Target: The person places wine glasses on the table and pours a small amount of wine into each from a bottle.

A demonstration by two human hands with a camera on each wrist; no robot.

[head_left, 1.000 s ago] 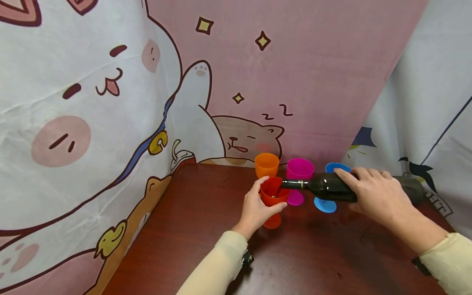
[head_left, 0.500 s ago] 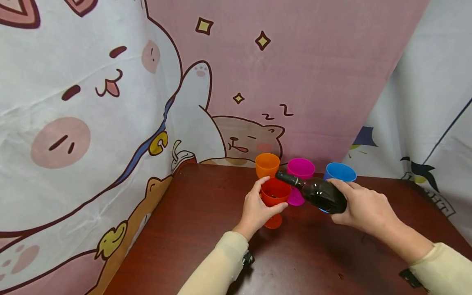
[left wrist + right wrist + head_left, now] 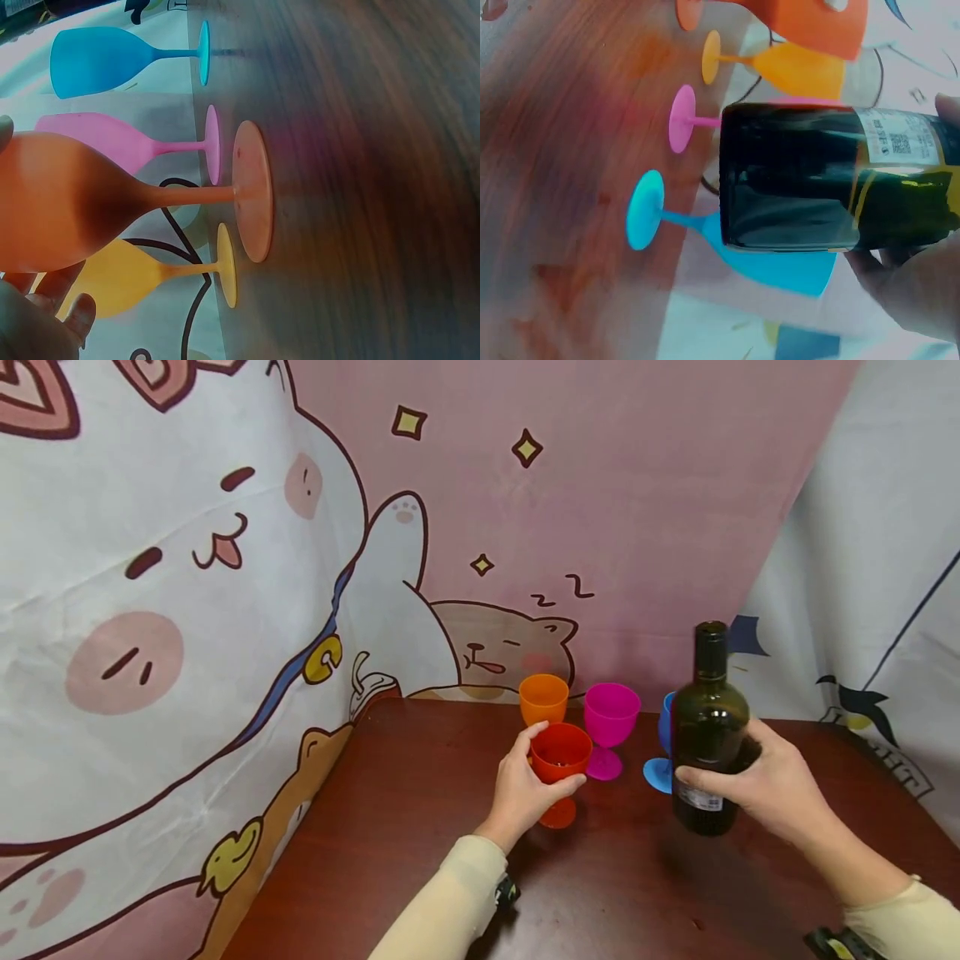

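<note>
My left hand [image 3: 525, 793] holds the bowl of a red goblet [image 3: 561, 750] between thumb and fingers. The goblet stands upright on its foot, and a dark shine shows at the bottom of its bowl. In the left wrist view the same goblet [image 3: 82, 195] looks orange, fingertips at its side. My right hand [image 3: 780, 789] grips a dark green wine bottle [image 3: 708, 718] round its lower body, thumb across the front. Neck up and nearly vertical, the bottle is raised off the table, as the right wrist view of its base [image 3: 739, 180] shows.
Behind the red goblet stand an orange goblet [image 3: 543, 696] and a magenta goblet [image 3: 611, 717]. A blue goblet [image 3: 660, 775] is partly hidden by the bottle. All are on a dark brown table [image 3: 420, 827], with a cartoon-printed cloth [image 3: 637, 527] hanging behind.
The right hand has drawn the bottle away from the red goblet and turned it from lying sideways over the rim to upright. The left hand keeps its hold in the same place.
</note>
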